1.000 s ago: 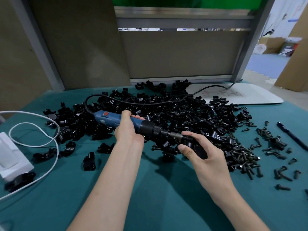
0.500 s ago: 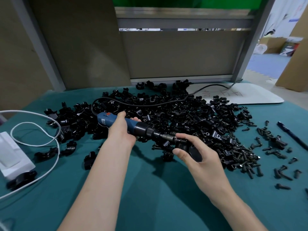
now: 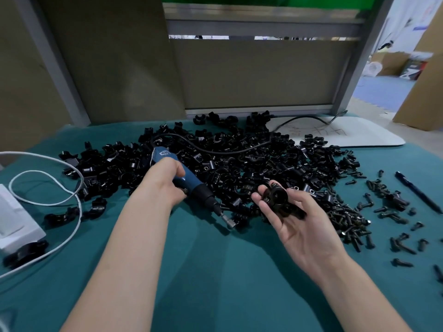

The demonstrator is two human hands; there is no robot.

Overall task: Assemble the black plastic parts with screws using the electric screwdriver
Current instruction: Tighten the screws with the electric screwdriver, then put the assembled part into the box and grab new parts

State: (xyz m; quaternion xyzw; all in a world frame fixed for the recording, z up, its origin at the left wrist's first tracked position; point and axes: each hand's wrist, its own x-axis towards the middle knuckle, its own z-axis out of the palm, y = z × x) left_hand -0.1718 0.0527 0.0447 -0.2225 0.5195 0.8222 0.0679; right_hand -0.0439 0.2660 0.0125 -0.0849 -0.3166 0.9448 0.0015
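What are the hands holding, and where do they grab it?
The left hand grips the electric screwdriver around its blue body. The right hand cradles a black part in its curled, upturned fingers.

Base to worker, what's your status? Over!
Left hand grips electric screwdriver. Right hand holds black part, palm up. Bit apart from part; nothing between them.
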